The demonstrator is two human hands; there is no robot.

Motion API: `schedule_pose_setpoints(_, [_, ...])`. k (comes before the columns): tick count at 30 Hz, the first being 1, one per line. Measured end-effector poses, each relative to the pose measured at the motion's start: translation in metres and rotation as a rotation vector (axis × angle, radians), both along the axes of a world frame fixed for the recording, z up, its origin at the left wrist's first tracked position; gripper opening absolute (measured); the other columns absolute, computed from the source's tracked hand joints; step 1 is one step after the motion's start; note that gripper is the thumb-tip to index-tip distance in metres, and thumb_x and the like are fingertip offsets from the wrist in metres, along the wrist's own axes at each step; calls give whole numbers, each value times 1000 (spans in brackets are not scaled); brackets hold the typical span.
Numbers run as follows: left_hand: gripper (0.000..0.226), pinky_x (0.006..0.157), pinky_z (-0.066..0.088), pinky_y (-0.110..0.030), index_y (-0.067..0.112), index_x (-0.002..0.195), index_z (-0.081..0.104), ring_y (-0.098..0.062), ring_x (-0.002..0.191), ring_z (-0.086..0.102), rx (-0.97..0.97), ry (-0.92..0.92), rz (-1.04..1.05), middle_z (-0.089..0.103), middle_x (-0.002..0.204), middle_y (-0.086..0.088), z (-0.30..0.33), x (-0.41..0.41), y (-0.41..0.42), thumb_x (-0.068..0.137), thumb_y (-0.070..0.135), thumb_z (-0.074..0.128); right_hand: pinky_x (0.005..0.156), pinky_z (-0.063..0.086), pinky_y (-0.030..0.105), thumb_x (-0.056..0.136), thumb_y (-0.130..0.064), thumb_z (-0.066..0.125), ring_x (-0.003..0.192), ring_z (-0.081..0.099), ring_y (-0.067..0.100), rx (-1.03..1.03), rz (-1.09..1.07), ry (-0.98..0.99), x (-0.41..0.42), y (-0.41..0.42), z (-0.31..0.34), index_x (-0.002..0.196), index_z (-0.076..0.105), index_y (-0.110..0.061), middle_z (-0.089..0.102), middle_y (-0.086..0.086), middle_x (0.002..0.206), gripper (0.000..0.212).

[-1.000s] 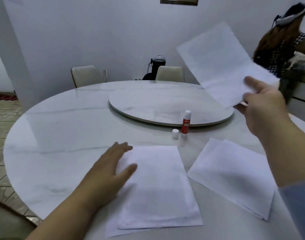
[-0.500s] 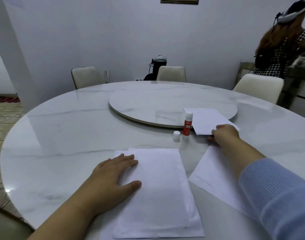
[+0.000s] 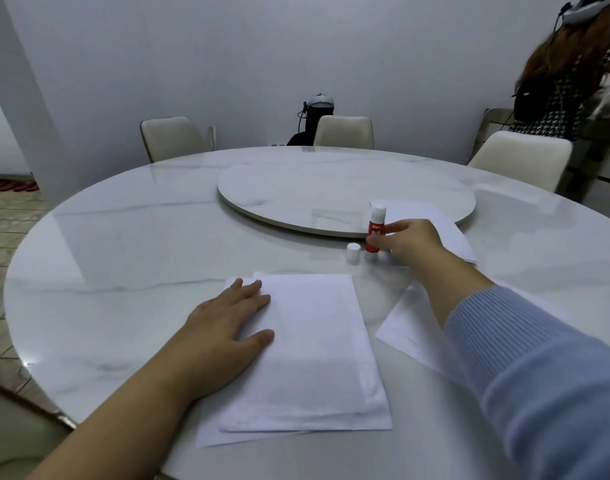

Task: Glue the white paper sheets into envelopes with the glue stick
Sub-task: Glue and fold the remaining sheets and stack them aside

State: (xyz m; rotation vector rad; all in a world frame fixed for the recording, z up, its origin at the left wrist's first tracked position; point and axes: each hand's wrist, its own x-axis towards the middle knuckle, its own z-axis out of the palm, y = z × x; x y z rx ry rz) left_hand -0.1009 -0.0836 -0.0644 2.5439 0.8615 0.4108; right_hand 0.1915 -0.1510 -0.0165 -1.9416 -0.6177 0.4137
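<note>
Round marble table [image 3: 123, 237], white walls — left hand [image 3: 224, 327] flat on paper [image 3: 314, 351]; right hand [image 3: 409, 242] fingers around glue stick [image 3: 376, 226].

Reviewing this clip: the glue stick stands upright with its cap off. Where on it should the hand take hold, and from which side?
Best on the red lower barrel of the glue stick, from its right, where the right hand is already closing on it. It stands upright with its white top exposed, so a low side pinch probably keeps fingers off the glue. The cap stands to its left, the turntable edge behind.
</note>
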Motion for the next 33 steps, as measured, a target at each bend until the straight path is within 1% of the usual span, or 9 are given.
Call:
schedule_pose_setpoints(3, [55, 114, 4, -22, 37, 143, 28, 6, 140, -3, -8, 7, 11, 11, 154, 24, -1, 1, 1, 91, 42, 45, 63, 53, 29, 75, -27, 77, 72, 62, 17, 116, -39, -85, -6, -4, 3, 70, 64, -21, 65, -5, 72, 15])
schedule_pose_setpoints(5, [54, 115, 3, -23, 35, 144, 27, 5, 140, -4, -8, 18, 6, 10, 154, 22, -1, 1, 1, 92, 40, 45, 55, 44, 24, 77, -31, 73, 64, 58, 10, 201, -24, -178, -14, -13, 13, 70, 61, -25, 63, -9, 70, 15])
schedule_pose_setpoints(9, [56, 113, 2, -24, 32, 144, 26, 0, 142, -7, -12, 28, 64, 7, 156, 18, 3, 1, 2, 92, 37, 45, 65, 48, 30, 75, -36, 66, 71, 67, 15, 398, 117, -137, -34, -41, 29, 80, 62, -27, 75, -5, 70, 11])
schedule_pose_setpoints(14, [59, 115, 8, -33, 27, 144, 27, -10, 145, -1, 57, -4, 95, 14, 158, 8, 15, 43, -9, 91, 48, 42, 65, 54, 35, 70, -26, 79, 57, 57, 9, 448, 129, -109, -57, -53, 3, 67, 73, -23, 68, -6, 63, 7])
schedule_pose_setpoints(16, [64, 115, 7, -34, 27, 145, 24, -11, 145, 1, 77, 15, 32, 13, 158, 7, 16, 63, -17, 90, 54, 40, 58, 50, 32, 75, -23, 77, 49, 53, 7, 431, 107, -66, -62, -50, -11, 69, 71, -20, 63, -5, 59, 9])
schedule_pose_setpoints(19, [63, 117, 2, -37, 30, 147, 17, -13, 145, 0, 147, 129, -36, 9, 159, 7, 4, 76, -20, 91, 54, 33, 54, 43, 24, 82, -32, 69, 47, 54, 5, 336, 141, -170, -62, -45, -23, 77, 68, -19, 63, -9, 56, 14])
schedule_pose_setpoints(26, [59, 116, -3, -35, 32, 148, 11, -11, 145, 0, 170, 216, -57, 5, 159, 11, -8, 77, -16, 94, 51, 23, 62, 44, 28, 82, -31, 66, 59, 54, 11, 237, 227, -282, -63, -39, -31, 77, 68, -23, 66, -10, 65, 9])
schedule_pose_setpoints(30, [56, 116, -4, -35, 31, 148, 8, -10, 145, -3, 169, 248, -58, 2, 159, 11, -8, 78, -16, 96, 46, 19, 72, 50, 32, 82, -28, 65, 78, 65, 17, 198, 252, -323, -64, -39, -31, 78, 69, -21, 73, -6, 79, 9])
schedule_pose_setpoints(33, [55, 116, -4, -36, 31, 148, 8, -11, 145, -2, 161, 260, -57, 1, 159, 11, -6, 78, -17, 96, 45, 19, 64, 48, 27, 80, -28, 64, 69, 63, 15, 189, 277, -358, -67, -45, -29, 74, 68, -22, 70, -9, 70, 10])
